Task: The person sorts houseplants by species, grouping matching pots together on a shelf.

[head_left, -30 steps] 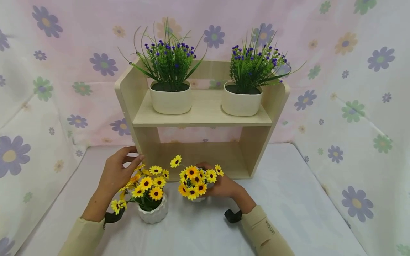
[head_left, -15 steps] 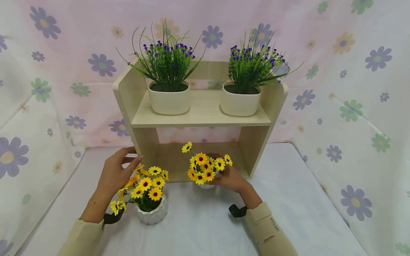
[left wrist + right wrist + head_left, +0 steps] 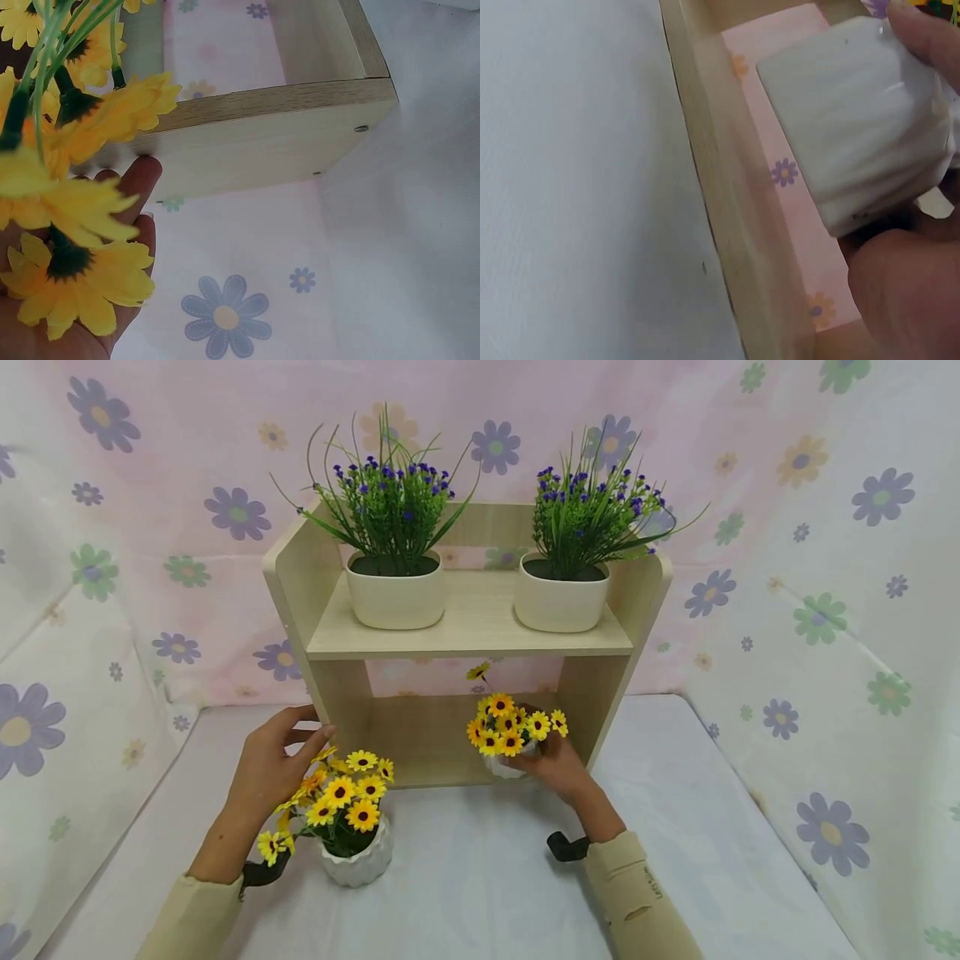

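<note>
My right hand (image 3: 553, 764) grips a small white ribbed pot (image 3: 508, 766) of yellow artificial flowers (image 3: 501, 727) by its side. The pot is raised at the front of the wooden shelf unit's lower compartment (image 3: 427, 760); its white side (image 3: 862, 124) fills much of the right wrist view. With fairly straight fingers my left hand (image 3: 272, 764) touches the shelf's left side panel near its front edge. A fingertip (image 3: 144, 176) rests against the panel's outer face (image 3: 255, 154) in the left wrist view. A second white pot (image 3: 360, 858) with yellow flowers (image 3: 341, 793) stands beside my left forearm.
Two cream oval pots (image 3: 396, 600) (image 3: 562, 602) with purple-flowered greenery stand on the upper shelf board (image 3: 480, 627). A white cloth (image 3: 465, 877) covers the table. Flower-printed fabric (image 3: 780, 527) hangs behind and on both sides.
My right hand has carried the potted yellow flowers right and away from me, from over the tabletop to the lower compartment's front. The left hand stays at the side panel.
</note>
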A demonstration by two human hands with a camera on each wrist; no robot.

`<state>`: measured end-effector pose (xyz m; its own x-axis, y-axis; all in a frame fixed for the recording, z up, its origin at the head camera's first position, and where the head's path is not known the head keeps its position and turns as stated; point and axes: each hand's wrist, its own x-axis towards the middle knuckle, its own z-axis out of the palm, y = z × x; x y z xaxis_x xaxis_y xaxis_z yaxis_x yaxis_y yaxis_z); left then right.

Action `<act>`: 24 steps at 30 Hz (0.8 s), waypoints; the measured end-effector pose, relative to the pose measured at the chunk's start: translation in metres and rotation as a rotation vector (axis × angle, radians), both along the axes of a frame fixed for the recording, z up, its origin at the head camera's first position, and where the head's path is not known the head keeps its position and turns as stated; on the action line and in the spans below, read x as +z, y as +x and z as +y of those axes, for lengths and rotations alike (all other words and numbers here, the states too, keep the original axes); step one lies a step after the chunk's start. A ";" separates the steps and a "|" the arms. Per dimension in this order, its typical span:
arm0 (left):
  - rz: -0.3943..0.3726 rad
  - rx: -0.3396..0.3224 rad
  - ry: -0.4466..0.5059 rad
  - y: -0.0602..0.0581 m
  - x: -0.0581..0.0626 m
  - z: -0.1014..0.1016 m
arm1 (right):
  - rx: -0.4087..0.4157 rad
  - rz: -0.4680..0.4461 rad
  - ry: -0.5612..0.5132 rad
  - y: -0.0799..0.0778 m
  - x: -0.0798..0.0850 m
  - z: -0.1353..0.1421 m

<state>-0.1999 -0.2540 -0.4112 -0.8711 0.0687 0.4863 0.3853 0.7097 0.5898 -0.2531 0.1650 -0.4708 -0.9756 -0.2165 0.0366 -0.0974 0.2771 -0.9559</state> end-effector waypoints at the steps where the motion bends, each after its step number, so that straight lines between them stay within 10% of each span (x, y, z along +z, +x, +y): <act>1: 0.003 0.001 -0.002 0.000 0.000 0.000 | -0.012 0.009 0.004 -0.001 -0.001 0.001; 24: -0.003 0.003 -0.003 0.000 -0.001 0.001 | -0.224 -0.065 -0.107 -0.018 -0.024 0.021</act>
